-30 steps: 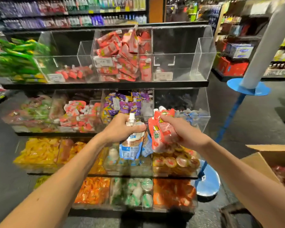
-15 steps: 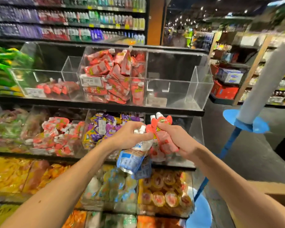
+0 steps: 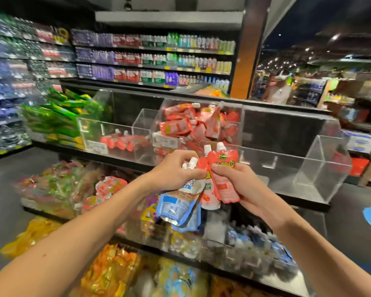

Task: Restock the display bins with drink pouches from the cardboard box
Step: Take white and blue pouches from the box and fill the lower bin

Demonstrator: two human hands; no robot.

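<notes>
green glossy snack packets (image 3: 58, 118) are piled at the far left of the top shelf, beside a clear acrylic bin holding a few red pouches (image 3: 120, 143). next along, a clear acrylic bin heaped with red and pink pouches (image 3: 197, 125) stands right behind the hands, its front wall between them and its inside.

the left hand (image 3: 176, 171) has its fingers curled tight round the necks of blue and white spouted drink pouches (image 3: 178, 207). their long axis runs up and down with a lean, white caps up, bottoms hanging down and to the right. touching them, the red and pink spouted drink pouches (image 3: 223, 174) stand nearly upright with white spouts pointing up, clamped between the thumb and curled fingers of the right hand (image 3: 242, 185). the two hands meet at the fingertips. to the right sits a large clear acrylic bin (image 3: 321, 168).

a second ago both bundles were held lower, before the second-row bins, and a cardboard box showed at the right edge. now they are up at the top row and the box is out of view.
</notes>
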